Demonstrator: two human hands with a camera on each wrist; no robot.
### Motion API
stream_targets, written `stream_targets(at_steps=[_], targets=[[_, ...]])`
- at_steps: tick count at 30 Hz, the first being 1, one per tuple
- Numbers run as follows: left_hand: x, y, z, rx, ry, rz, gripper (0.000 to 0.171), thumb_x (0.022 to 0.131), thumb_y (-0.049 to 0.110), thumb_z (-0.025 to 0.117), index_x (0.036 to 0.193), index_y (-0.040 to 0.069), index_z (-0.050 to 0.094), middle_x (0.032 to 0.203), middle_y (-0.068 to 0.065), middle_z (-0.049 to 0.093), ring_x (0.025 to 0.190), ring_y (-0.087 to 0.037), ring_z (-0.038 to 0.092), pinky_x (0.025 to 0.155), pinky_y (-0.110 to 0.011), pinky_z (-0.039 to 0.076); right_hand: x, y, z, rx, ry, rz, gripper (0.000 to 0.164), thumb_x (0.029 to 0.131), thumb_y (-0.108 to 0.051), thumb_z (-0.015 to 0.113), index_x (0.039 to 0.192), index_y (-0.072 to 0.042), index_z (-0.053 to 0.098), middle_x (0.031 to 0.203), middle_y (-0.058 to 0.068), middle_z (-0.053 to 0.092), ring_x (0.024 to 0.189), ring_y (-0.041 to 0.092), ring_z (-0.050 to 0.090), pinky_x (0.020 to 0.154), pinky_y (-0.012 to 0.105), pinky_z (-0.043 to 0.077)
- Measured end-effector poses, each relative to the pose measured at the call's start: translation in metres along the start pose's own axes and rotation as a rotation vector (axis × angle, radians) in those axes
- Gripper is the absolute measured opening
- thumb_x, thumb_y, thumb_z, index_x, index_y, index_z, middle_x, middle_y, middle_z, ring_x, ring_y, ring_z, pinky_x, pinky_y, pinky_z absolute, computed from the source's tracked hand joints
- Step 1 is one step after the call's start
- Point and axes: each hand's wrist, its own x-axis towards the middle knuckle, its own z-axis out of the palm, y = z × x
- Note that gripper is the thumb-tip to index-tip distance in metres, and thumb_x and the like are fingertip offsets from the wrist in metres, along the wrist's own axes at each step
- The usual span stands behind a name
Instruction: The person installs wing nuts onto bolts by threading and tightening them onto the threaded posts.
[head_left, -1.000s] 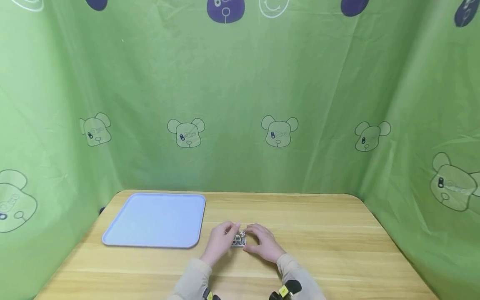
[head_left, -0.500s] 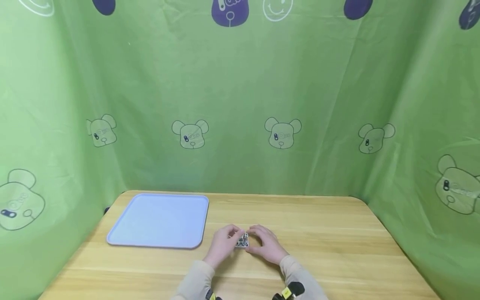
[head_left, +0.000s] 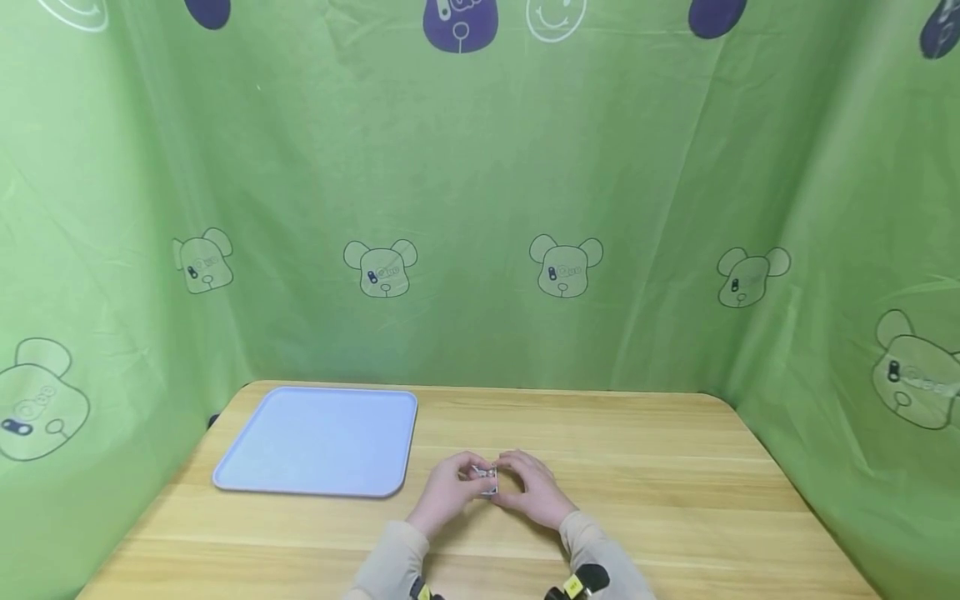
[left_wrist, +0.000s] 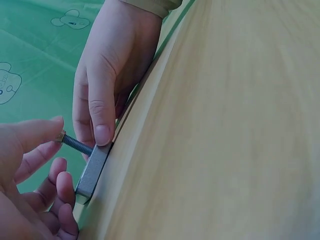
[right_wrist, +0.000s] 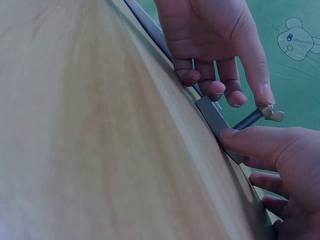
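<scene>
A small flat metal block (right_wrist: 212, 117) lies on the table near the middle, partly covered by the fingers in the head view. From it sticks up a threaded bolt (right_wrist: 248, 120) with a brass-coloured wing nut (right_wrist: 272, 113) near its end. My left hand (head_left: 446, 492) has thumb and forefinger at the wing nut; its other fingers curl near the block's left end. On the other side, my right hand (head_left: 536, 492) grips the block, its thumb pressing on the edge close to the bolt's base. Further detail on the block's top is hidden by fingers.
A pale blue tray (head_left: 318, 442) lies on the left of the wooden table (head_left: 637, 467). Green curtains (head_left: 465, 167) printed with bear heads stand behind the table and at both sides.
My left thumb has swung down and toward the front right, covering more of the block. My right hand holds nearly still. Earlier, the head view shifted slightly.
</scene>
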Motion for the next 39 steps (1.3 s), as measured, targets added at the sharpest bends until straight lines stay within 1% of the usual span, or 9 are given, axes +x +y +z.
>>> stream_targets(at_steps=[10,16,21,24,28,31,34,37,39], targets=[[0.0004,-0.0012,0.0044,-0.082,0.020,-0.027,0.022,0.081,0.018,0.076,0.098,0.007,0.069,0.083,-0.004,0.062,0.072,-0.013,0.053,0.058,-0.024,0.044,-0.0014,0.0003,-0.0005,-0.013,-0.003,-0.008,0.057,0.079,-0.037,0.076,0.125,-0.008,0.059,0.141,0.019,0.051,0.135,0.043,0.040,0.112,0.067,0.019],[-0.0003,0.0001,0.0026,-0.155,-0.017,-0.057,0.022,0.083,0.017,0.074,0.102,0.006,0.069,0.084,-0.003,0.062,0.071,-0.013,0.053,0.058,-0.025,0.045,-0.0018,-0.0014,-0.0014,-0.005,-0.005,-0.003,0.057,0.080,-0.038,0.075,0.126,-0.009,0.059,0.141,0.019,0.051,0.135,0.044,0.039,0.112,0.067,0.019],[-0.0005,0.0006,0.0010,-0.186,-0.052,-0.078,0.022,0.085,0.017,0.071,0.105,0.007,0.069,0.087,-0.003,0.063,0.075,-0.013,0.054,0.061,-0.026,0.045,-0.0019,-0.0016,-0.0014,-0.017,-0.006,0.006,0.056,0.080,-0.038,0.075,0.126,-0.010,0.060,0.142,0.018,0.051,0.136,0.043,0.039,0.112,0.066,0.019],[-0.0008,0.0002,0.0003,-0.201,-0.058,-0.087,0.026,0.085,0.016,0.071,0.109,0.007,0.068,0.088,-0.003,0.062,0.076,-0.013,0.054,0.062,-0.026,0.045,-0.0018,-0.0021,-0.0013,-0.020,-0.007,0.010,0.056,0.080,-0.038,0.075,0.126,-0.011,0.060,0.142,0.017,0.051,0.136,0.043,0.039,0.113,0.066,0.019],[-0.0005,-0.0013,0.0000,-0.232,-0.045,-0.109,0.036,0.081,0.013,0.074,0.114,0.004,0.061,0.084,-0.002,0.058,0.071,-0.013,0.051,0.058,-0.024,0.041,-0.0017,-0.0024,-0.0013,-0.020,-0.007,0.009,0.056,0.079,-0.038,0.075,0.126,-0.011,0.060,0.141,0.017,0.051,0.136,0.043,0.040,0.112,0.066,0.019],[0.0006,-0.0025,-0.0002,-0.258,-0.032,-0.117,0.038,0.079,0.010,0.076,0.110,0.001,0.056,0.082,0.000,0.055,0.070,-0.013,0.049,0.058,-0.023,0.039,-0.0011,-0.0019,-0.0009,-0.020,-0.006,-0.001,0.056,0.079,-0.037,0.075,0.126,-0.010,0.060,0.140,0.017,0.052,0.134,0.043,0.041,0.111,0.067,0.021],[0.0012,-0.0033,-0.0002,-0.275,-0.033,-0.101,0.034,0.077,0.007,0.076,0.100,-0.001,0.053,0.082,0.000,0.055,0.074,-0.014,0.051,0.063,-0.024,0.042,-0.0005,-0.0015,-0.0005,-0.013,-0.003,-0.005,0.056,0.079,-0.037,0.076,0.126,-0.009,0.060,0.140,0.017,0.053,0.134,0.043,0.042,0.111,0.067,0.021],[0.0011,-0.0035,-0.0002,-0.278,-0.041,-0.085,0.029,0.077,0.005,0.076,0.092,0.000,0.052,0.083,-0.001,0.057,0.077,-0.015,0.053,0.069,-0.027,0.045,0.0000,-0.0011,-0.0002,-0.009,-0.002,-0.007,0.056,0.079,-0.036,0.076,0.125,-0.008,0.060,0.140,0.018,0.052,0.134,0.043,0.042,0.111,0.067,0.021],[0.0006,-0.0029,-0.0003,-0.272,-0.044,-0.082,0.027,0.077,0.006,0.076,0.090,0.000,0.053,0.084,-0.002,0.059,0.078,-0.015,0.054,0.071,-0.028,0.044,-0.0001,-0.0013,-0.0004,-0.007,-0.001,-0.010,0.056,0.080,-0.036,0.076,0.125,-0.008,0.060,0.140,0.018,0.052,0.134,0.043,0.042,0.111,0.067,0.021]])
